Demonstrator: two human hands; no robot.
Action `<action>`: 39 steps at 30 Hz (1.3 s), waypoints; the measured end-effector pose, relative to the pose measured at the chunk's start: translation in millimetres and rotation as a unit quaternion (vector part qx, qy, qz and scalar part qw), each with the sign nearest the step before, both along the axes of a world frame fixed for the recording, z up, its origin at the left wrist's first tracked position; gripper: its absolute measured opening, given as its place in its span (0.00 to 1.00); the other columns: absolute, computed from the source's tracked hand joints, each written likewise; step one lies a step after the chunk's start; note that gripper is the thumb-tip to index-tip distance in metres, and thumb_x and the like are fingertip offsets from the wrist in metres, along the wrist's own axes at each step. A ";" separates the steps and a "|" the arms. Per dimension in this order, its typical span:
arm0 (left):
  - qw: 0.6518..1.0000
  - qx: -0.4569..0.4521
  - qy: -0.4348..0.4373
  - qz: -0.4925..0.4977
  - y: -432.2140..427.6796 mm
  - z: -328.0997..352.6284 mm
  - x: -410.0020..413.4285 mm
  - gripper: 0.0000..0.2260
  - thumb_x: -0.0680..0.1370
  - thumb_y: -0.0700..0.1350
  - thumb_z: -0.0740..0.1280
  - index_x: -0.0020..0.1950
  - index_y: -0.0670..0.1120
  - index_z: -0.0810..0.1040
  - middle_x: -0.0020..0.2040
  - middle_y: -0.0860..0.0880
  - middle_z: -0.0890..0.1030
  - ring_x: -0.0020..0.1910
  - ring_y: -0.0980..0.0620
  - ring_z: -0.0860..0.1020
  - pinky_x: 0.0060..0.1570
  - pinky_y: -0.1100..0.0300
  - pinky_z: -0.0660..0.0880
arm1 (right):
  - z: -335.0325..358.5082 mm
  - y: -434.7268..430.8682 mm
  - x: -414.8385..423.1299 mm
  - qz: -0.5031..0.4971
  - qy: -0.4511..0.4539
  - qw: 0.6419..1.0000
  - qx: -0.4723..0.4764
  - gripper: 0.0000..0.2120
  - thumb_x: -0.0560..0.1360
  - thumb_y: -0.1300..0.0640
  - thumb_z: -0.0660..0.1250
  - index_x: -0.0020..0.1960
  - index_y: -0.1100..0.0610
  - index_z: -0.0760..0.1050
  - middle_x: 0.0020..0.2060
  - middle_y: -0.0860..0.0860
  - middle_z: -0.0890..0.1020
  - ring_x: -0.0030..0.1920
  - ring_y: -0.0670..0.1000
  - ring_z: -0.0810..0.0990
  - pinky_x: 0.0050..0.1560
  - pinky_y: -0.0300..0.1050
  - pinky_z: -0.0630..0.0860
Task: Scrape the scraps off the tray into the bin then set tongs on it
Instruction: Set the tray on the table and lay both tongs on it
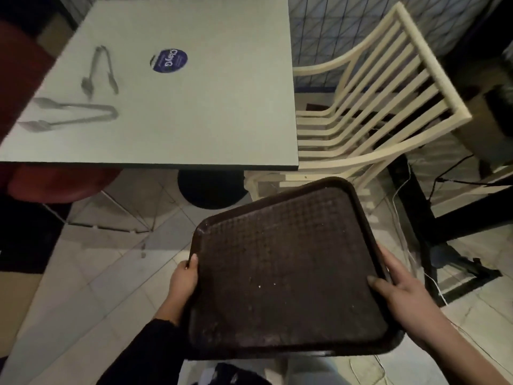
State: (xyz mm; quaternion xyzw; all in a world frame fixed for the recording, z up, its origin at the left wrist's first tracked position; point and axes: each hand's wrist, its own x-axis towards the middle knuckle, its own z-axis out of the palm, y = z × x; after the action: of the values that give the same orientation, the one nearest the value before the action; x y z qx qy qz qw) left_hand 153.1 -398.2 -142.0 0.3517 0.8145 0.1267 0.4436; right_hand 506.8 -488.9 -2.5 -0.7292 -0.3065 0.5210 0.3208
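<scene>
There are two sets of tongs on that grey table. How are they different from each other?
The nearer tongs look longer, with broad rounded tips; the farther tongs look shorter and slimmer. The nearer tongs lie crosswise, hinge to the right and tips to the left; the farther tongs point their tips toward the person, hinge away. Both look like pale metal, are sprung open and lie flat on the table, with no hand on them.

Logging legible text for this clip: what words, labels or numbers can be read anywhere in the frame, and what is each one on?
"Clay" followed by one or two letters I cannot make out: large white word, turned sideways, on the round blue sticker on the grey table.
Smaller print on the same sticker: too blurred to read.
tray: no text visible.
</scene>
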 end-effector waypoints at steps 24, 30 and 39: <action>0.955 0.239 -0.121 0.125 120.0 200.0 -229.8 0.12 0.81 0.47 0.60 0.59 0.43 0.78 0.51 0.45 0.81 0.48 0.48 0.78 0.47 0.55 0.74 | 47.6 169.0 -185.5 -0.078 -0.128 0.977 0.153 0.09 0.79 0.55 0.60 0.53 0.57 0.78 0.46 0.57 0.82 0.49 0.59 0.80 0.54 0.56 0.75; 0.973 0.177 -0.134 0.055 140.9 170.6 -219.4 0.06 0.81 0.36 0.58 0.51 0.42 0.75 0.51 0.42 0.81 0.53 0.45 0.78 0.53 0.54 0.74 | 35.1 216.2 -176.9 -0.107 -0.159 0.970 0.149 0.10 0.79 0.59 0.60 0.52 0.63 0.78 0.44 0.58 0.81 0.47 0.57 0.77 0.47 0.49 0.69; 0.986 0.146 -0.001 -0.077 262.6 146.1 -191.1 0.13 0.77 0.35 0.64 0.61 0.38 0.75 0.58 0.40 0.80 0.59 0.43 0.78 0.57 0.56 0.73 | 5.5 316.6 -152.0 -0.112 -0.209 0.962 0.135 0.09 0.78 0.59 0.61 0.44 0.62 0.76 0.38 0.61 0.79 0.41 0.59 0.76 0.42 0.50 0.67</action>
State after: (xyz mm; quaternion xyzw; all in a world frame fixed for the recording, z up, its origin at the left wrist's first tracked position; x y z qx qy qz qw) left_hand -38.0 -135.6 4.0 0.4743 0.7575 0.2098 0.3965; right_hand 354.9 -172.4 2.9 -0.8014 -0.3503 0.2713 0.4018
